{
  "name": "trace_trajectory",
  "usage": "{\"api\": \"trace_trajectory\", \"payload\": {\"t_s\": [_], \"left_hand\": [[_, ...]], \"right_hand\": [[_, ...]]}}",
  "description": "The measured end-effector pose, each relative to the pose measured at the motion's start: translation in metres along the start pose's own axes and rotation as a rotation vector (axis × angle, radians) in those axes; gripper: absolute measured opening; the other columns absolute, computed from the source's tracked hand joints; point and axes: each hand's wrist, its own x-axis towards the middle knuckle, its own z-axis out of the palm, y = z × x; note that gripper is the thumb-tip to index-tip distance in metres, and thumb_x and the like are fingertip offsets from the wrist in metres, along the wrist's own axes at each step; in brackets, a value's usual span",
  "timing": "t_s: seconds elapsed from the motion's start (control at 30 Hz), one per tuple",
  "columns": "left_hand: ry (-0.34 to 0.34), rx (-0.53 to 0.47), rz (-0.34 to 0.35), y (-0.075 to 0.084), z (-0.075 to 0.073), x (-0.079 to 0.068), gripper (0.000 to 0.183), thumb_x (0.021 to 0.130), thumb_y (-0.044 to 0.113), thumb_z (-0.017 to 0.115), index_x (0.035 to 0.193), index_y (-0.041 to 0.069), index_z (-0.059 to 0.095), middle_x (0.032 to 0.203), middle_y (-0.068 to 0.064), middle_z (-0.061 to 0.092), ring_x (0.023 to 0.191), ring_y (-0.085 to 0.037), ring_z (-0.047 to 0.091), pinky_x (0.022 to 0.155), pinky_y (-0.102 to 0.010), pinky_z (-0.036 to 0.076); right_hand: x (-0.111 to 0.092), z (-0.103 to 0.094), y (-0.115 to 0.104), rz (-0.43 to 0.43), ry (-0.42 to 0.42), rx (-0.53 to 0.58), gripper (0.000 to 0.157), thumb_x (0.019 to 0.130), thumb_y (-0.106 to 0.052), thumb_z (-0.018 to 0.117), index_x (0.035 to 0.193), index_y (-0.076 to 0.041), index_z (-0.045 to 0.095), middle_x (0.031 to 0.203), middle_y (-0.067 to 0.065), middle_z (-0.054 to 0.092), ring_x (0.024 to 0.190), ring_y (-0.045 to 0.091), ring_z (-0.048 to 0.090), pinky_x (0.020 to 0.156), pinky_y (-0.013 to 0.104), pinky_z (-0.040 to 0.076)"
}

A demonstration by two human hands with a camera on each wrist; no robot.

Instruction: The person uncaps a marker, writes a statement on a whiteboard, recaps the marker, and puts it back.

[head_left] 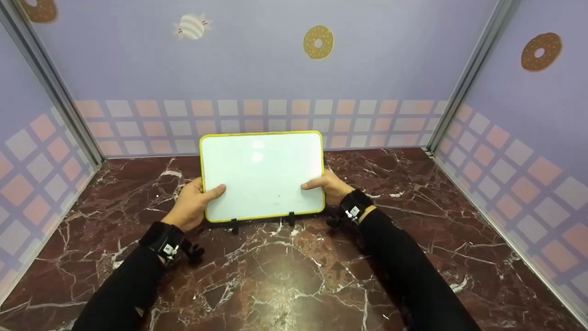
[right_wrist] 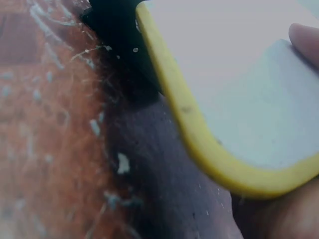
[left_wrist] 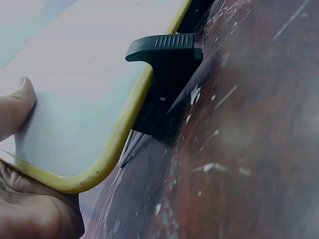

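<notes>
A small whiteboard (head_left: 262, 172) with a yellow rim stands tilted back, its lower edge at a dark stand with two hooked clips (head_left: 235, 225). My left hand (head_left: 190, 204) grips the board's left side, thumb on the white face and fingers behind. On the opposite side my right hand (head_left: 334, 186) holds it the same way. In the left wrist view, one black clip (left_wrist: 167, 50) hooks over the yellow rim (left_wrist: 117, 137). The right wrist view shows the board's rounded corner (right_wrist: 209, 162) beside my right hand; the fingers behind the board are hidden.
Beneath everything is a dark red marbled tabletop (head_left: 275, 276). Purple walls with pink and white squares stand at the back (head_left: 386, 59) and on both sides, joined by grey metal corner posts (head_left: 468, 78).
</notes>
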Motion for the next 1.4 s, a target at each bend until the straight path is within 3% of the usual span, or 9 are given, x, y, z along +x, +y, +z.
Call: {"api": "trace_trajectory", "payload": {"t_s": [0.23,0.57,1.4], "left_hand": [[0.007,0.013,-0.008,-0.003,0.008,0.002,0.03,0.109,0.006,0.073,0.135,-0.002,0.06,0.113,-0.006,0.082,0.102,-0.024,0.081,0.09,-0.046,0.068],[-0.006,0.013,-0.009,-0.006,0.022,0.004,0.031,0.108,0.006,0.074,0.136,-0.002,0.061,0.113,-0.006,0.081,0.102,-0.023,0.081,0.09,-0.044,0.068],[-0.05,-0.025,0.007,-0.012,0.047,-0.001,0.032,0.11,0.003,0.071,0.138,-0.006,0.06,0.114,-0.011,0.081,0.103,-0.027,0.082,0.09,-0.048,0.068]], "right_hand": [[-0.01,-0.005,-0.003,-0.029,-0.02,-0.01,0.046,0.094,0.016,0.056,0.131,-0.009,0.067,0.127,0.015,0.079,0.117,0.033,0.077,0.103,0.054,0.063],[-0.026,-0.013,-0.006,-0.01,0.048,-0.048,0.038,0.094,0.015,0.061,0.124,-0.005,0.073,0.122,0.016,0.08,0.113,0.033,0.079,0.101,0.053,0.064],[-0.051,-0.024,-0.007,-0.043,0.044,-0.06,0.038,0.095,0.014,0.061,0.125,-0.006,0.073,0.122,0.014,0.081,0.112,0.031,0.08,0.099,0.048,0.065]]}}
